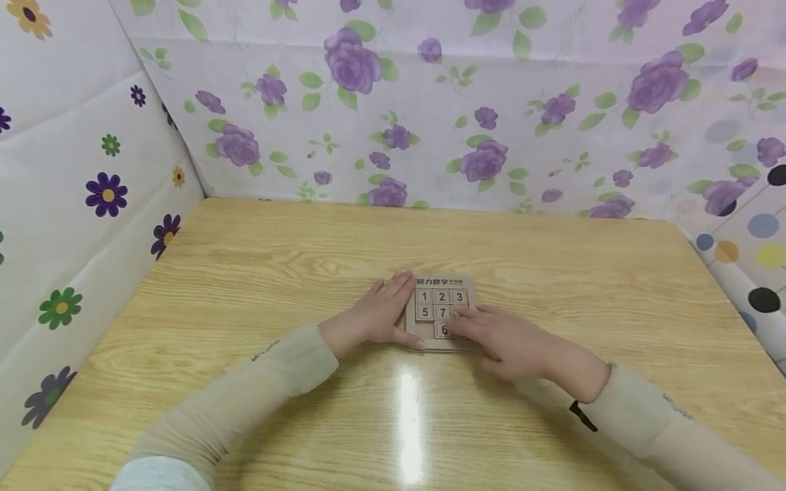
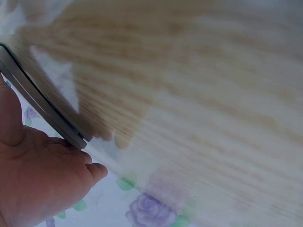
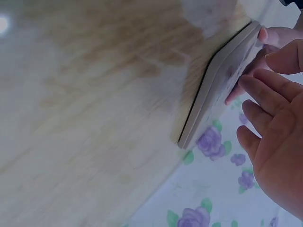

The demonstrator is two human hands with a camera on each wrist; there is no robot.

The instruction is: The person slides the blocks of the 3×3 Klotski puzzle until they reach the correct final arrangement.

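A flat wooden number slide puzzle [image 1: 457, 281] lies on the table, its tiles 1, 2, 3, 5, 7 and 6 readable. A gap shows at the tray's lower left, and the right-hand tiles are partly covered by fingers. My left hand [image 1: 383, 310] lies along the puzzle's left side, fingers extended towards the upper corner and thumb at the lower one. Over the lower right tiles reaches my right hand [image 1: 516, 344], its extended fingertips on or just above them. In the right wrist view, loosely stretched fingers [image 3: 260, 94] meet the puzzle's face; the board's edge [image 3: 196, 113] is seen side-on.
The wood-grain table [image 1: 276, 252] surrounds the puzzle on all sides. A floral cloth [image 1: 430, 123] hangs behind it, with patterned cloths at the left and right sides. A bright reflection falls on the tabletop in front of the puzzle.
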